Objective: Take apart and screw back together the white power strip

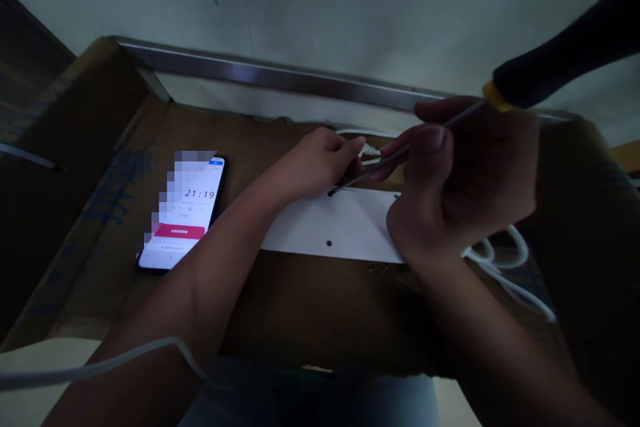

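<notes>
Big brown cardboard box fills most of the view, w/ a pale wall behind it at the top and a shiny metal bar running across just below the wall. On the box, mid frame, lies a flat white plate w/ small dark holes. To the left of it, a phone lies on the box, screen lit, showing 21:19 and a pink button, part of the screen blurred out. A white cord curls in loops at lower right, by my R wrist, and another white cord crosses my arm at lower left. My R hand is curled, thumb and fingers pinching the thin shaft of a screwdriver, black handle w/ yellow collar up at top right, near my head. The shaft's dark tip is at the top edge of the plate, can't tell if it's in a hole. My L hand has its fingers pressed together, pinching a white plug just above the plate.
</notes>
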{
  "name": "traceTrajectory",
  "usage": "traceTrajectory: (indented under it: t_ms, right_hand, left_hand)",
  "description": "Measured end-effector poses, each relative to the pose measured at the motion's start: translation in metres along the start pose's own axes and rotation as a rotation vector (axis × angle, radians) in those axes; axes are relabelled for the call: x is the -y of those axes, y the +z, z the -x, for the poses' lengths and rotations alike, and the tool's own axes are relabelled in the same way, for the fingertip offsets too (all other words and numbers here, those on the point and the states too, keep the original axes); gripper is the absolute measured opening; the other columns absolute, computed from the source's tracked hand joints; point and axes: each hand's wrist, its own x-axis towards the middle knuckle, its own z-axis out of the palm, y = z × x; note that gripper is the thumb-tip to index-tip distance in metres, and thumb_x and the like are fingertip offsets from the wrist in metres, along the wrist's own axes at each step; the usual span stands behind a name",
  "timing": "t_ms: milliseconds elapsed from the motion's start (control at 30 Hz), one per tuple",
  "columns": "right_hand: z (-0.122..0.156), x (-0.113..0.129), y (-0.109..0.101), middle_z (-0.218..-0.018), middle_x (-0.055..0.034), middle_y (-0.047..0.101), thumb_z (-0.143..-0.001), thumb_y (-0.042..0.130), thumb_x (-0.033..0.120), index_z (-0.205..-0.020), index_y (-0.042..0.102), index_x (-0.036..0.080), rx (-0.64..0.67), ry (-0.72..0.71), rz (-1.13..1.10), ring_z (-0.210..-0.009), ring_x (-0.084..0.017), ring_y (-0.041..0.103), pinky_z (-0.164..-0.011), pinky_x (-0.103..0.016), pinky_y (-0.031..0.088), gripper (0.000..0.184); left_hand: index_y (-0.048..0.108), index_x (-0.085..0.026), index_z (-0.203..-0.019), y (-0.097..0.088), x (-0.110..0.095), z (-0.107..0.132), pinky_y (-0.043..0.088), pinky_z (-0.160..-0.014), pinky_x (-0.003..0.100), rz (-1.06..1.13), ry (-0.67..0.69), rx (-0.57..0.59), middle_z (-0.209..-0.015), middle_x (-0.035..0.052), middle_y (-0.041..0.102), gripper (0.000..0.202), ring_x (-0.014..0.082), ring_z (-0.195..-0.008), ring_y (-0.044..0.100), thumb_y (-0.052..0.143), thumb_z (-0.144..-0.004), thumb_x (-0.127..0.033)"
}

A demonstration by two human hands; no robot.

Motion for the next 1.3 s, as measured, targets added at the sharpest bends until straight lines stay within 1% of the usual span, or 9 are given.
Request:
traceTrajectory:
  t_ms: [233, 433, 533, 667, 800, 867, 1000, 1167, 1300]
  right_hand:
    - [-0.001, -0.003, -0.005, -0.102, 0.0032, 0.072, -0.106, 0.056, 0.033, -0.116, 0.067, 0.032, 0.077, -0.052, 0.034, -0.07, -0.011, 0.072, -0.06, -0.029, 0.057, 0.015]
    - [-0.006, 0.0, -0.01, -0.107, 0.0005, 0.076, -0.105, 0.057, 0.034, -0.115, 0.069, 0.033, 0.217, 0.03, -0.009, -0.072, -0.016, 0.073, -0.068, -0.033, 0.059, 0.015]
    - [-0.008, -0.001, -0.009, -0.11, 0.0023, 0.076, -0.101, 0.064, 0.028, -0.117, 0.071, 0.035, 0.226, 0.019, -0.039, -0.079, -0.016, 0.074, -0.074, -0.034, 0.061, 0.018]
    - [-0.009, -0.002, -0.006, -0.099, 0.0041, 0.073, -0.088, 0.08, 0.021, -0.113, 0.07, 0.035, 0.169, 0.026, -0.149, -0.086, -0.016, 0.073, -0.076, -0.031, 0.062, 0.03]
    - [-0.008, -0.005, -0.005, -0.091, 0.0022, 0.07, -0.086, 0.082, 0.023, -0.098, 0.067, 0.031, 0.177, 0.053, -0.156, -0.08, -0.015, 0.07, -0.072, -0.031, 0.061, 0.021]
    - [-0.008, -0.006, -0.006, -0.09, 0.0021, 0.071, -0.087, 0.08, 0.023, -0.097, 0.067, 0.031, 0.203, 0.087, -0.154, -0.078, -0.016, 0.07, -0.072, -0.032, 0.061, 0.018]
    - [-0.008, -0.007, -0.009, -0.092, 0.0014, 0.073, -0.091, 0.075, 0.026, -0.102, 0.069, 0.031, 0.273, 0.149, -0.204, -0.076, -0.017, 0.071, -0.074, -0.037, 0.062, 0.014]
    - [-0.01, -0.005, -0.013, -0.1, 0.0012, 0.076, -0.095, 0.068, 0.024, -0.113, 0.071, 0.032, 0.332, 0.125, -0.216, -0.09, -0.017, 0.075, -0.083, -0.037, 0.063, 0.02]
    - [-0.014, -0.002, -0.015, -0.086, 0.0026, 0.072, -0.085, 0.082, 0.025, -0.1, 0.072, 0.028, 0.379, 0.149, -0.157, -0.077, -0.016, 0.069, -0.075, -0.036, 0.058, 0.019]
  left_hand:
    - [0.057, -0.018, -0.059, 0.001, -0.001, 0.0, 0.032, -0.055, 0.025, -0.001, -0.002, -0.002, -0.055, -0.0001, 0.052, 0.049, 0.0093, -0.053, 0.042, 0.059, -0.1, -0.045]
    - [0.052, -0.017, -0.057, 0.002, 0.009, -0.004, 0.031, -0.056, 0.026, 0.006, 0.065, 0.006, -0.057, -0.0006, 0.05, 0.052, 0.0088, -0.054, 0.039, 0.057, -0.1, -0.045]
    - [0.057, -0.016, -0.062, 0.001, 0.011, -0.007, 0.038, -0.061, 0.025, 0.14, 0.095, -0.037, -0.059, 0.0008, 0.055, 0.047, 0.0101, -0.058, 0.049, 0.057, -0.101, -0.042]
    - [0.069, -0.012, -0.076, -0.005, 0.005, -0.008, 0.049, -0.069, 0.026, 0.471, 0.197, -0.149, -0.072, 0.0039, 0.068, 0.036, 0.0124, -0.069, 0.062, 0.055, -0.102, -0.034]
    - [0.075, -0.014, -0.09, -0.014, -0.011, 0.004, 0.047, -0.069, 0.023, 0.674, 0.415, -0.18, -0.103, 0.0053, 0.076, 0.042, 0.0144, -0.087, 0.066, 0.057, -0.101, -0.049]
    - [0.079, -0.016, -0.093, -0.015, -0.019, 0.014, 0.048, -0.074, 0.024, 0.656, 0.472, -0.079, -0.109, 0.0029, 0.077, 0.043, 0.0161, -0.096, 0.068, 0.055, -0.102, -0.05]
    - [0.081, -0.021, -0.097, -0.011, -0.023, 0.025, 0.055, -0.085, 0.026, 0.574, 0.513, -0.108, -0.104, -0.0027, 0.078, 0.018, 0.0143, -0.098, 0.07, 0.063, -0.099, -0.022]
    - [0.083, -0.02, -0.097, -0.013, -0.014, 0.02, 0.058, -0.078, 0.024, 0.454, 0.552, -0.006, -0.098, 0.0016, 0.079, 0.014, 0.0155, -0.093, 0.075, 0.073, -0.096, -0.03]
    - [0.082, -0.022, -0.089, -0.013, -0.01, 0.016, 0.058, -0.076, 0.025, 0.428, 0.577, -0.097, -0.089, 0.0001, 0.077, 0.009, 0.0124, -0.081, 0.072, 0.081, -0.089, -0.03]
